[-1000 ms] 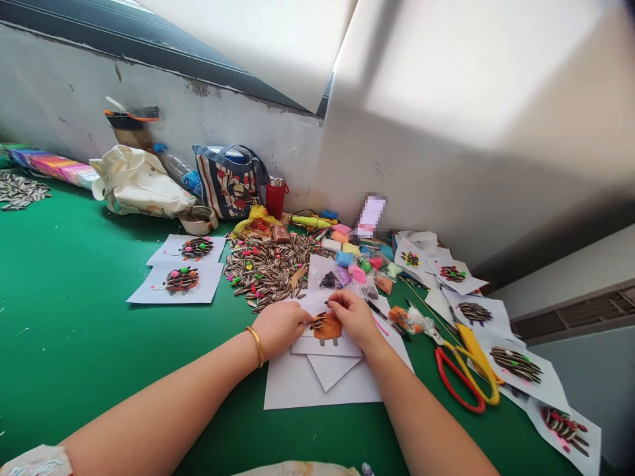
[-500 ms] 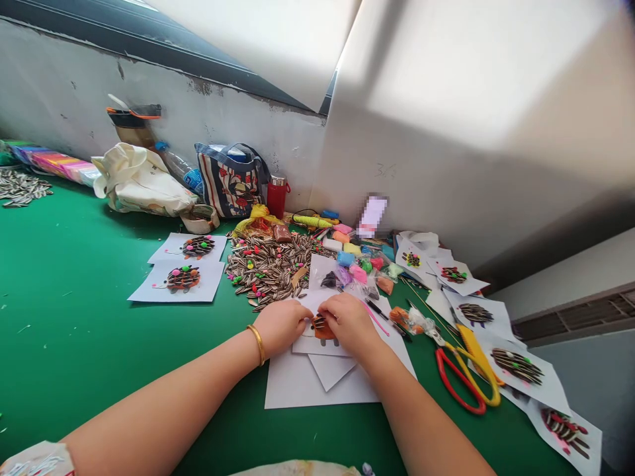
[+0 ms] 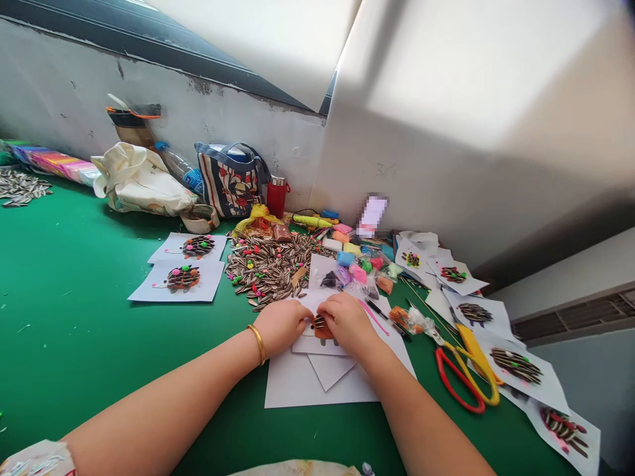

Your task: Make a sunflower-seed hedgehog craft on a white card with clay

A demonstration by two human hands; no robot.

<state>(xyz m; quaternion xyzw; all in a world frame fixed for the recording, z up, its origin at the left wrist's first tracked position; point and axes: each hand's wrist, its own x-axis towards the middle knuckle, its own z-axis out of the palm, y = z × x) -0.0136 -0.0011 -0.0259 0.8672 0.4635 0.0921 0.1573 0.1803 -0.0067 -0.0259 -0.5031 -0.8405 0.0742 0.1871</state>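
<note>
Both hands meet over a small white card (image 3: 303,345) with an orange clay hedgehog (image 3: 325,332) on it, striped sunflower seeds stuck in its back. My left hand (image 3: 284,324), with a gold bangle at the wrist, is closed in a pinch at the hedgehog's left edge. From the right, my right hand (image 3: 347,322) has its fingers pressed together over the seeds, covering part of the figure. Whatever sits between the fingertips of either hand is hidden. Under the card lie more white sheets (image 3: 317,395). Just beyond is a pile of sunflower seeds (image 3: 272,271) dotted with coloured clay bits.
Wrapped clay blocks (image 3: 358,272) lie beyond my right hand. Pens (image 3: 380,307) and red-and-yellow scissors (image 3: 466,377) are at the right, beside several seed hedgehog cards (image 3: 526,357). Two finished-looking cards (image 3: 141,287) lie left. Bags (image 3: 231,182) and a red flask (image 3: 276,198) line the wall.
My right hand has shifted very slightly left over the hedgehog. My left hand and the things around have stayed in place.
</note>
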